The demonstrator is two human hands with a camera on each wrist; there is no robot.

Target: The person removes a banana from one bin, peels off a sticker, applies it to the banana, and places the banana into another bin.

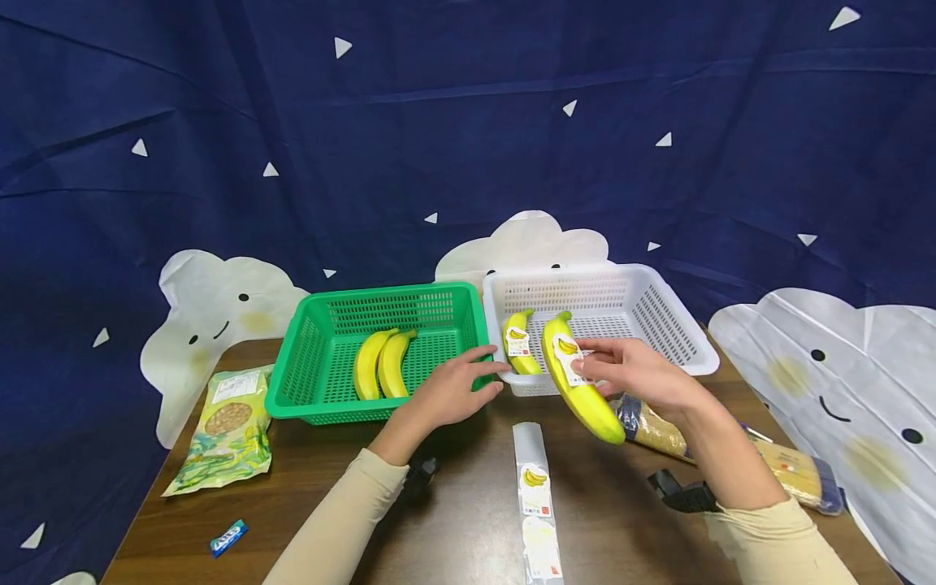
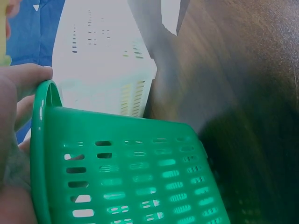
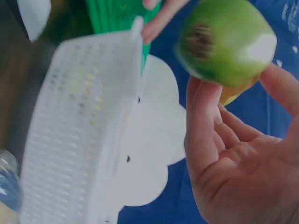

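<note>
Banana [image 1: 582, 390] in right hand [image 1: 643, 375]: yellow, green tips, white label printed with a yellow banana. Basket [image 1: 322, 390] at left hand [image 1: 453, 394]: green mesh, two plain yellow bananas [image 1: 382, 363]. Basket [image 1: 680, 333] behind right hand: white mesh. Table [image 1: 468, 504]: dark brown wood grain. Backdrop [image 1: 439, 122]: navy, white triangles, white smiling clouds.

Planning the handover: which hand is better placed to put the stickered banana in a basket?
Right: the right hand already holds the banana beside the white basket; the left hand only touches the green basket.
</note>
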